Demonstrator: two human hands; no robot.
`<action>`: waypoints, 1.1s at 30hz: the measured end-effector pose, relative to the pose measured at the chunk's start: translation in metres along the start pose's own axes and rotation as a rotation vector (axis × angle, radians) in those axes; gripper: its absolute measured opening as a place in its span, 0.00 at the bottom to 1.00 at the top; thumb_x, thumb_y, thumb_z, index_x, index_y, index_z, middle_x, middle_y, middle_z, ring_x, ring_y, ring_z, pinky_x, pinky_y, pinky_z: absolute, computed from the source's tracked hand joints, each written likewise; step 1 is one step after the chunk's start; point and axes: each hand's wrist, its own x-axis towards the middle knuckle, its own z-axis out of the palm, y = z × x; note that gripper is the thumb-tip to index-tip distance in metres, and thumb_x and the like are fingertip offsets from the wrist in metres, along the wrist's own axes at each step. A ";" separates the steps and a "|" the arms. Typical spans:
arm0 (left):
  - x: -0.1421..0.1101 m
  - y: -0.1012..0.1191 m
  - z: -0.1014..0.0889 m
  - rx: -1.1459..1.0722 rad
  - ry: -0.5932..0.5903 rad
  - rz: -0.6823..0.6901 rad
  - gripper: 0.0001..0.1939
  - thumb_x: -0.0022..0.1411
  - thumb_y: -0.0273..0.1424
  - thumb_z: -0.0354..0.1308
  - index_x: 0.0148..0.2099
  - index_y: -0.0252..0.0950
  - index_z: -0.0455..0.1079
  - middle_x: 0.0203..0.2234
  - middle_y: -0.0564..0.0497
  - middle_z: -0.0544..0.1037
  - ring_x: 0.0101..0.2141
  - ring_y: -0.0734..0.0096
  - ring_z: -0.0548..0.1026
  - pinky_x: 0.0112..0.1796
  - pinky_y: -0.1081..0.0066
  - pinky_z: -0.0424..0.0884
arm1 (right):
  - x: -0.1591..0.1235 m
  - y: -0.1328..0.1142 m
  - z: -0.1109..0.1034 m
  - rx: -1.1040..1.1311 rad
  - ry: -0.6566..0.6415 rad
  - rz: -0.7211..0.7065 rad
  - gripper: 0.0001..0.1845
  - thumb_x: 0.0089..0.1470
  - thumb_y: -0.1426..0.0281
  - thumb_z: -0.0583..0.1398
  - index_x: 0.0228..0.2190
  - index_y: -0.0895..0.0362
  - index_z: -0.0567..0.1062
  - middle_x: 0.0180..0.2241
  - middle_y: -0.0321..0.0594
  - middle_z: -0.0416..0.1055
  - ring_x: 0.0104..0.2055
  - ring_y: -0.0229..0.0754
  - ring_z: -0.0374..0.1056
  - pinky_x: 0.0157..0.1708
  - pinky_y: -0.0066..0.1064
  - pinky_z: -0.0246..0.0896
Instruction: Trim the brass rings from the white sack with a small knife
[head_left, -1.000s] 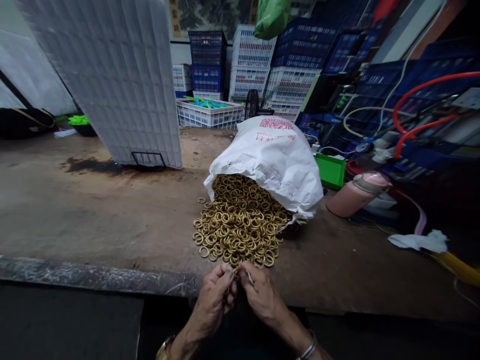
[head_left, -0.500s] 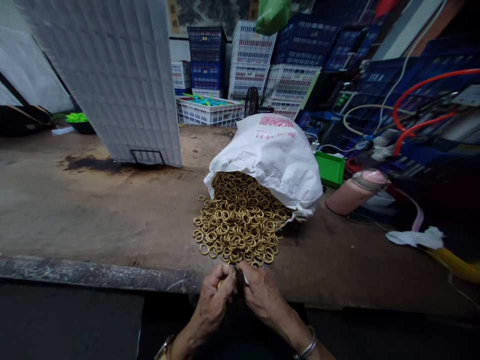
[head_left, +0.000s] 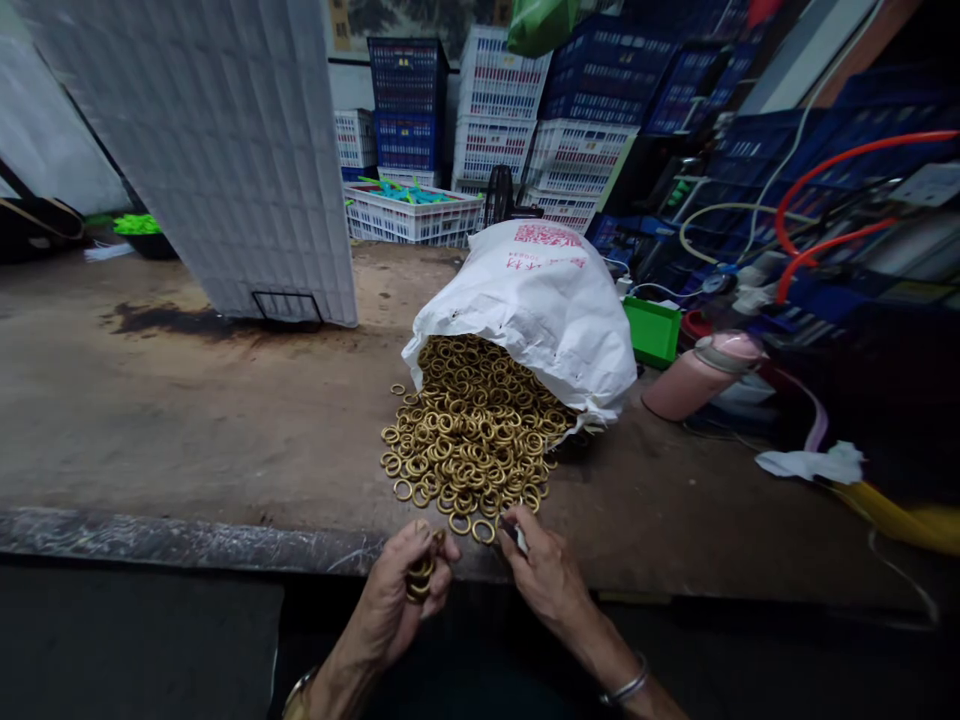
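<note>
So the pile of brass rings (head_left: 472,445) sat pretty close to the scuffed front edge (head_left: 187,540), nearest rings just inside it. Plenty of room on the left, where the surface (head_left: 225,420) ran way out; the right was tighter, with a pink bottle (head_left: 694,380) and a green tray (head_left: 652,332) near the sack.

The surface itself was worn brown with a dark stain by a tall grey panel (head_left: 247,170). Blue and white crates (head_left: 499,150) were stacked up behind.

The white sack (head_left: 532,290) lay on its side, mouth toward the person and a touch left, long axis running front to back, rings spilling out. Hands were apart: left hand (head_left: 397,585) curled around a few loose rings (head_left: 420,580), right hand (head_left: 547,570) gripping a small object (head_left: 520,540) beside the pile, too hidden to tell what.
</note>
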 end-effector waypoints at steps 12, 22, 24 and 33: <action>0.004 -0.009 -0.012 -0.192 0.016 -0.107 0.07 0.56 0.32 0.55 0.32 0.32 0.65 0.27 0.51 0.69 0.23 0.78 0.67 0.18 0.80 0.56 | 0.004 -0.014 0.010 -0.184 -0.015 0.013 0.07 0.51 0.72 0.53 0.35 0.55 0.66 0.29 0.38 0.73 0.30 0.40 0.69 0.26 0.25 0.51; 0.013 -0.017 -0.001 -0.172 0.136 -0.204 0.08 0.53 0.30 0.59 0.33 0.33 0.64 0.24 0.53 0.69 0.22 0.81 0.68 0.16 0.83 0.55 | 0.002 -0.004 0.012 0.083 0.076 -0.051 0.04 0.50 0.73 0.50 0.31 0.55 0.63 0.22 0.34 0.67 0.22 0.37 0.64 0.23 0.24 0.54; 0.014 -0.017 0.002 -0.166 0.187 -0.209 0.09 0.52 0.33 0.59 0.33 0.33 0.64 0.22 0.55 0.67 0.19 0.83 0.65 0.16 0.83 0.53 | 0.003 -0.007 0.010 0.168 0.104 -0.092 0.04 0.51 0.72 0.49 0.31 0.55 0.62 0.22 0.34 0.66 0.22 0.36 0.63 0.23 0.24 0.56; 0.009 -0.023 0.013 0.166 0.186 -0.096 0.16 0.52 0.43 0.57 0.34 0.35 0.63 0.18 0.59 0.63 0.15 0.85 0.58 0.14 0.83 0.48 | 0.001 -0.023 0.001 0.237 0.023 -0.227 0.05 0.52 0.73 0.49 0.32 0.54 0.63 0.23 0.33 0.64 0.23 0.35 0.60 0.24 0.24 0.55</action>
